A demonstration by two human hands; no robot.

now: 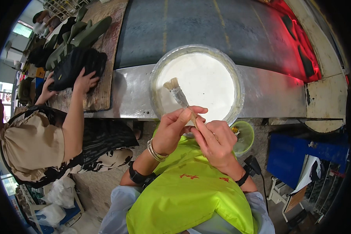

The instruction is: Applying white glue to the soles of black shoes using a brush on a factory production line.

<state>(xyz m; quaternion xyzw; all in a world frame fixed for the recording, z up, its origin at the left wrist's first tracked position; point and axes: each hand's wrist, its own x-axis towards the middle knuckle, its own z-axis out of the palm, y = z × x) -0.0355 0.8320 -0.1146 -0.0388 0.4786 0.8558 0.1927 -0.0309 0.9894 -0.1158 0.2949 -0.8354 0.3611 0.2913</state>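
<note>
A flat paintbrush (178, 96) with pale bristles and a smeared metal ferrule is tilted over the near left part of a round metal basin (239, 84). White liquid (204, 84) fills much of the basin. My left hand (171, 130) pinches the brush's wooden handle just below the ferrule, thumb on top. Lower down, my right hand (216, 142) has its fingers closed around the handle's end. The bristles are above the liquid, pointing away from me to the left.
The basin sits on a metal ledge (132, 91) before a dark conveyor belt (191, 23). At left, a co-worker's hands (85, 80) hold black items on a wooden board (101, 93) beside green shoes (91, 33). A green bin (246, 138) stands below the ledge; red light glows right.
</note>
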